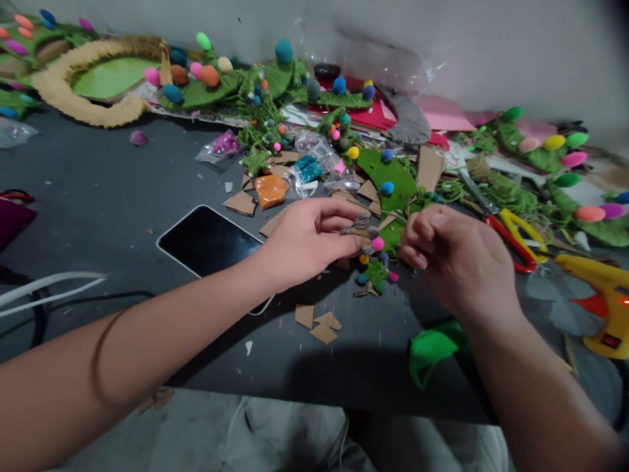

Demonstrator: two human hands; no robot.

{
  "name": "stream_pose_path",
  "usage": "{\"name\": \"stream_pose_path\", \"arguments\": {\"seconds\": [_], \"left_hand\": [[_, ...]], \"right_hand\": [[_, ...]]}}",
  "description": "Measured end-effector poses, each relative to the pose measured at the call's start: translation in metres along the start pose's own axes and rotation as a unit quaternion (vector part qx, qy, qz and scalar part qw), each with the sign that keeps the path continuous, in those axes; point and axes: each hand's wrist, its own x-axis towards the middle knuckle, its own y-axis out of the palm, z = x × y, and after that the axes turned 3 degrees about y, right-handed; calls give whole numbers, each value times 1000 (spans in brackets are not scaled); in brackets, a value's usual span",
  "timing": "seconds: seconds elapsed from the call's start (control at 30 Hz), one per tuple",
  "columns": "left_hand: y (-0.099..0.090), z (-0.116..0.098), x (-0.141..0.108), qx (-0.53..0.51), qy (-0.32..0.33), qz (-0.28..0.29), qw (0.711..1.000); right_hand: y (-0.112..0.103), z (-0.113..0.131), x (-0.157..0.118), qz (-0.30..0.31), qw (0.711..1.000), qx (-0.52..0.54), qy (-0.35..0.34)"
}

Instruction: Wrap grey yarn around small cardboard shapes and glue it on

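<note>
My left hand (314, 239) pinches a small cardboard piece (362, 232) wound with grey yarn between thumb and fingers. To its right, my right hand (455, 252) is closed in a fist-like pinch, and a thin strand of yarn (386, 211) runs from near the cardboard piece toward it. A pink ball (378, 244) shows beside the left thumb tip. Just below lies a small green piece (376, 271) with coloured balls around it. Behind both hands is a larger green leaf-shaped piece (390, 180) with blue balls on it.
A phone (206, 239) lies under my left forearm. On the right are scissors (515, 239), a yellow glue gun (607, 295) with a lit red light, and a green plastic object (435, 347). Cardboard scraps (324, 328) lie near the front. Yarn-wrapped shapes (105, 118) line the wall.
</note>
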Motion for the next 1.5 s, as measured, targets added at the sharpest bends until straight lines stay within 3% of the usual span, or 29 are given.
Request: {"name": "stream_pose_path", "arguments": {"seconds": [0.2,0.43,0.67,0.9,1.13,1.5], "left_hand": [[-1,-2,1,29,8,20,999],[-1,-4,0,4,53,54,997],[-5,-2,2,6,84,50,995],[-5,-2,2,-20,92,72,993],[-7,-2,2,-33,82,82,993],[-7,3,3,-109,32,104,988]], "right_hand": [[-7,3,-3,-50,982,-178,-45],[-4,6,-10,15,975,-204,-88],[-2,6,-12,17,961,-221,-163],[-3,4,-13,9,967,-204,-150],[-2,6,-13,27,963,-205,-174],[0,7,-15,3,948,-222,-226]]}}
